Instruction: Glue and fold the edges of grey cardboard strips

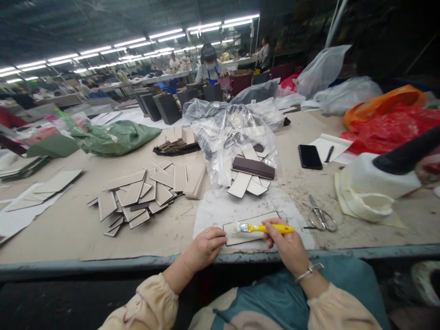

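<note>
In front of me a pale rectangular panel with a dark edge (254,235) lies on a stained white sheet (211,211). My left hand (208,245) is closed at the panel's left end, fingers together and gripping its edge. Wrapped round the yellow handle of a paintbrush (252,228) is my right hand (283,240), holding it level over the panel. The white-coated bristles point left and look close to the panel; whether they touch it I cannot tell. Just beyond, dark brown strips (253,168) rest on pale pieces beside a clear plastic bag (237,123).
Dark-edged panels (132,195) lie in a loose heap at left. Scissors (321,215), a phone (310,156) and a white plastic container with a black spout (374,178) are at right. A green bag (117,137) and a red bag (398,133) lie farther back. People work in the distance.
</note>
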`<state>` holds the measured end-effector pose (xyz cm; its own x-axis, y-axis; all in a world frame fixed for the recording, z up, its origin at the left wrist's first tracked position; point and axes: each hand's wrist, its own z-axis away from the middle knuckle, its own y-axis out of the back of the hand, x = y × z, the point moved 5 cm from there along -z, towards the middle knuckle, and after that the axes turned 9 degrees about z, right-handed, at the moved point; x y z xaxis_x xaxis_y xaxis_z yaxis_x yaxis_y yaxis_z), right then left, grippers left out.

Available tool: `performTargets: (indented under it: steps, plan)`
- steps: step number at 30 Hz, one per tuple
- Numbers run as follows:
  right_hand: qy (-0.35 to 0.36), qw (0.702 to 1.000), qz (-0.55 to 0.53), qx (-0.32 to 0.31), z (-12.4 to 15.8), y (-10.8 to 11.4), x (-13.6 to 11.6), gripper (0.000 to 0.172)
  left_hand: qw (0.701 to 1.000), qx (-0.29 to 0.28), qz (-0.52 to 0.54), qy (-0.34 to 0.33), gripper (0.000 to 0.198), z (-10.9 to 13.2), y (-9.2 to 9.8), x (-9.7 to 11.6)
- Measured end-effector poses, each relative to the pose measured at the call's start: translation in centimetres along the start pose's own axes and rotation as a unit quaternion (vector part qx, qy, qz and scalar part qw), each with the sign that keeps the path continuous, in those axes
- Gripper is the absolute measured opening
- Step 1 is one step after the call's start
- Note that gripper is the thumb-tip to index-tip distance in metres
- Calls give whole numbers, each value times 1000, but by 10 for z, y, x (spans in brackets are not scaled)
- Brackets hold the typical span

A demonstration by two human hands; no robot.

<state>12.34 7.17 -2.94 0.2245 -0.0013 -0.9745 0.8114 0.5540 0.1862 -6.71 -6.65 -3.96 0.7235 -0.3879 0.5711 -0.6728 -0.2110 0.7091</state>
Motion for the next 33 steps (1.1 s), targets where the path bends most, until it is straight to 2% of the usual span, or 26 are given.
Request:
performTargets:
  steps: [9,17,23,33]
  plan:
    - [-1,998,42,-43,-9,-15,0,35,1000,11,-16,11,27,5,-3,-2]
    - [48,985,153,-69,-10,-17,-3,30,999,6,-46,5,26,4,-2,0]
    - [75,976,201,-22,-8,2,-10,28,997,17,-69,4,23,-2,1,6]
    - [102,943,313,56,-6,56,-13,31,997,18,-74,2,25,3,-1,1]
